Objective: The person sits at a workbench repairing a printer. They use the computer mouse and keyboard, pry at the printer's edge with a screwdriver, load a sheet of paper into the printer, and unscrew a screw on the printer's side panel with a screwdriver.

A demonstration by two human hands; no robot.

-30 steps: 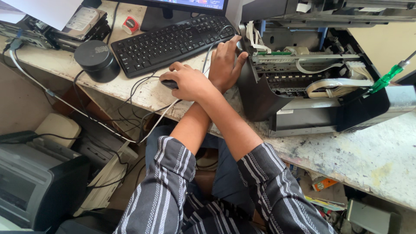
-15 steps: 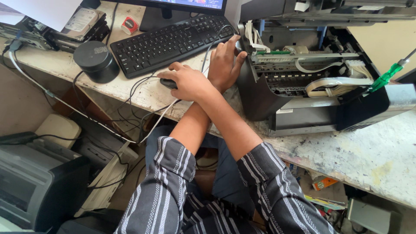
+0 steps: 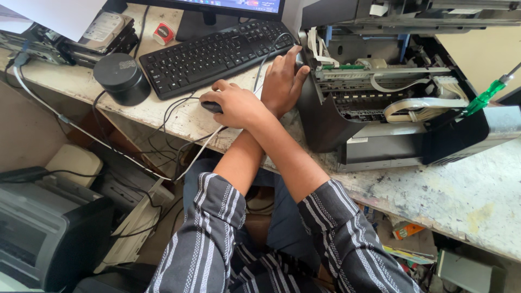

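Observation:
My arms are crossed over the bench. My right hand (image 3: 234,104) reaches across to the left and cups a black mouse (image 3: 210,107) lying on the worn benchtop (image 3: 179,116). My left hand (image 3: 282,81) passes under the right forearm, its fingers stretched flat against the left front corner of an opened black printer (image 3: 325,122). The printer's cover is off, showing white ribbon cables (image 3: 418,106) and inner parts. A black keyboard (image 3: 211,54) lies just beyond both hands.
A monitor base (image 3: 203,24) stands behind the keyboard. A black round puck-like device (image 3: 120,77) and a hard drive (image 3: 103,30) sit at the left. A green-handled screwdriver (image 3: 485,95) sticks out of the printer. Cables hang off the bench edge; another printer (image 3: 43,233) stands below left.

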